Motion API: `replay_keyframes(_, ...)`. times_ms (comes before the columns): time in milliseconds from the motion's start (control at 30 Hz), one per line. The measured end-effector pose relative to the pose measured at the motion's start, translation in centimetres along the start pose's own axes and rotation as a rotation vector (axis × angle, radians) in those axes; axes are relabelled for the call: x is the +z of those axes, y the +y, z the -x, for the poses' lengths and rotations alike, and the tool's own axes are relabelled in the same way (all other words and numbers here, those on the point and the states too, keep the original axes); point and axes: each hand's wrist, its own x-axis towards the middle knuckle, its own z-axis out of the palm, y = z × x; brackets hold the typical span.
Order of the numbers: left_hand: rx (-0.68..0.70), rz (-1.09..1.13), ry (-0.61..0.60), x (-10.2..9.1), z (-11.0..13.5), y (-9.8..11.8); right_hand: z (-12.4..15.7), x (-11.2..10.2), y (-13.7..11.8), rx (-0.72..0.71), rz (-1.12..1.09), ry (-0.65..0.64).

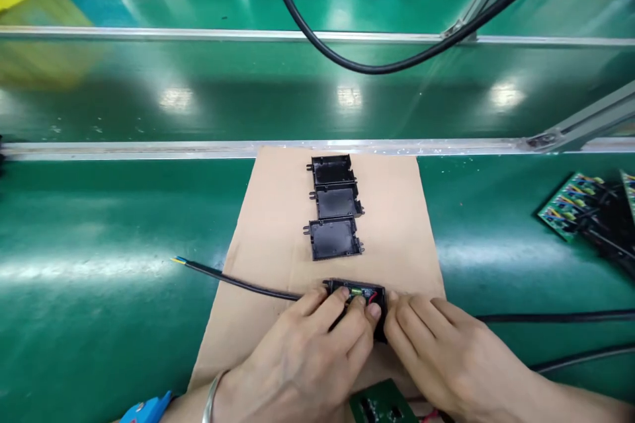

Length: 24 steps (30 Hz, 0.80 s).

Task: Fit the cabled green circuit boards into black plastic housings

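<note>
A small black plastic case lies near the lower middle of the cardboard, with a green circuit board and a red wire inside it. My left hand is closed over the case, its fingertips pressing on the board. At the case's right end my right hand is closed, fingers curled; a black cable comes out behind it, and the exact grip is hidden. Another black cable with bare coloured wire ends runs left from the case, partly under my left hand.
Three black case halves lie in a column on the cardboard sheet. A second green board sits below my hands. Several boards with cables lie at right. A thick black cable hangs in front, above a metal rail.
</note>
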Motion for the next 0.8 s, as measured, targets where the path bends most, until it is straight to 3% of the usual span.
replay_keyframes(167,-0.054,0.069,-0.077,0.1,0.3,0.1,0.4,1.1,0.8,0.048,-0.133,0.031)
replay_keyframes(333,-0.036,0.136,0.031,0.5,0.9,-0.7,1.4,2.3,1.3,0.191,-0.294,0.185)
replay_keyframes(433,-0.041,0.146,0.002,0.6,0.9,-0.7,1.6,2.4,0.9,0.157,-0.259,0.231)
replay_keyframes(800,-0.039,0.080,-0.083,0.3,0.4,0.0,0.2,0.6,0.4,0.062,-0.187,0.026)
